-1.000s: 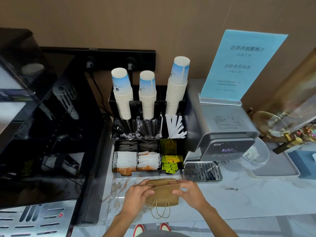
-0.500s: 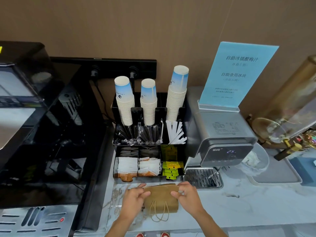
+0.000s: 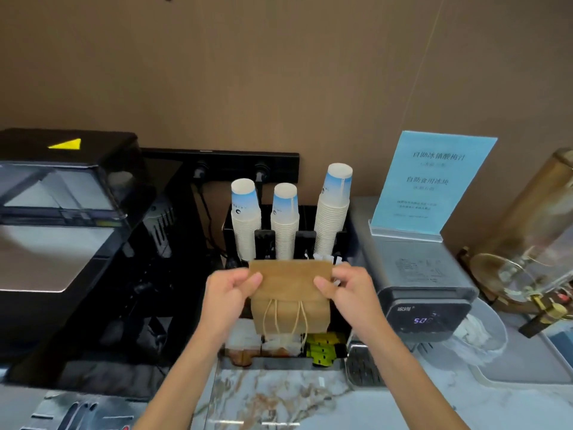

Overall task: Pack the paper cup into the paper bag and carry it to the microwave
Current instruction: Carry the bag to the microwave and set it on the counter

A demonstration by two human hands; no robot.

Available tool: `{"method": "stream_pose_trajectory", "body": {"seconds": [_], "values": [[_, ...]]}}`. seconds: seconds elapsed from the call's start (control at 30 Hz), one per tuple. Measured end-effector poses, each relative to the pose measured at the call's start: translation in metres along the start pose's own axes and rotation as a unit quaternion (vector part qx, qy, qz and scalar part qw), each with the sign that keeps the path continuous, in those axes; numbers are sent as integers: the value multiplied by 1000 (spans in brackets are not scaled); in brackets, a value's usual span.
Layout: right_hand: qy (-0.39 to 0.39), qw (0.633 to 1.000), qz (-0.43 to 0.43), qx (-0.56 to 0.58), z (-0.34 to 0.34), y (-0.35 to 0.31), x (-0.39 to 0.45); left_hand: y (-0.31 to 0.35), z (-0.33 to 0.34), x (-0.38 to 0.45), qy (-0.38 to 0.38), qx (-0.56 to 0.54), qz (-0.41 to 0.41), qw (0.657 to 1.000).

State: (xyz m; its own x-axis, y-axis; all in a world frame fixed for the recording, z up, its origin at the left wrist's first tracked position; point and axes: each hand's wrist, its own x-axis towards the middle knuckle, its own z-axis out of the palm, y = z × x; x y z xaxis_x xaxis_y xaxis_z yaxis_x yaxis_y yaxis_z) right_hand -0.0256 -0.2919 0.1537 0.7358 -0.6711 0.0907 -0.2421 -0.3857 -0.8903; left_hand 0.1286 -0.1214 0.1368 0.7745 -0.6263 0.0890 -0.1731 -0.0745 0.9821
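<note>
A folded brown paper bag (image 3: 288,293) with twine handles hangs in the air above the counter. My left hand (image 3: 231,293) pinches its upper left edge and my right hand (image 3: 347,290) pinches its upper right edge. The bag is still flat, its handles dangling down in front. Behind it three stacks of upside-down white and blue paper cups (image 3: 333,212) stand in a black organiser (image 3: 229,231). The bag hides the organiser's middle trays. No microwave is recognisable in view.
A large black coffee machine (image 3: 77,243) fills the left. A grey ice machine (image 3: 424,290) with a blue sign (image 3: 431,181) on top stands to the right, a glass drink dispenser (image 3: 533,249) beyond it. Sachets (image 3: 322,349) lie in the organiser's front trays. The marble counter (image 3: 279,398) runs below.
Both hands have lifted the bag off the counter and raised it in front of the cup organiser. The camera has tilted upward, showing more wall.
</note>
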Motion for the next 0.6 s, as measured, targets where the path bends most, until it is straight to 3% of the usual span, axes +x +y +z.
{"method": "stream_pose_trajectory", "body": {"seconds": [0.2, 0.4, 0.6], "values": [[47, 994, -70, 69, -41, -82, 28, 98, -19, 32, 20, -8, 151, 988], [70, 983, -147, 80, -71, -134, 30, 150, -19, 45, 11, -8, 218, 976], [87, 983, -138, 82, -90, -139, 10, 159, -5, 50, -38, -25, 236, 971]]}}
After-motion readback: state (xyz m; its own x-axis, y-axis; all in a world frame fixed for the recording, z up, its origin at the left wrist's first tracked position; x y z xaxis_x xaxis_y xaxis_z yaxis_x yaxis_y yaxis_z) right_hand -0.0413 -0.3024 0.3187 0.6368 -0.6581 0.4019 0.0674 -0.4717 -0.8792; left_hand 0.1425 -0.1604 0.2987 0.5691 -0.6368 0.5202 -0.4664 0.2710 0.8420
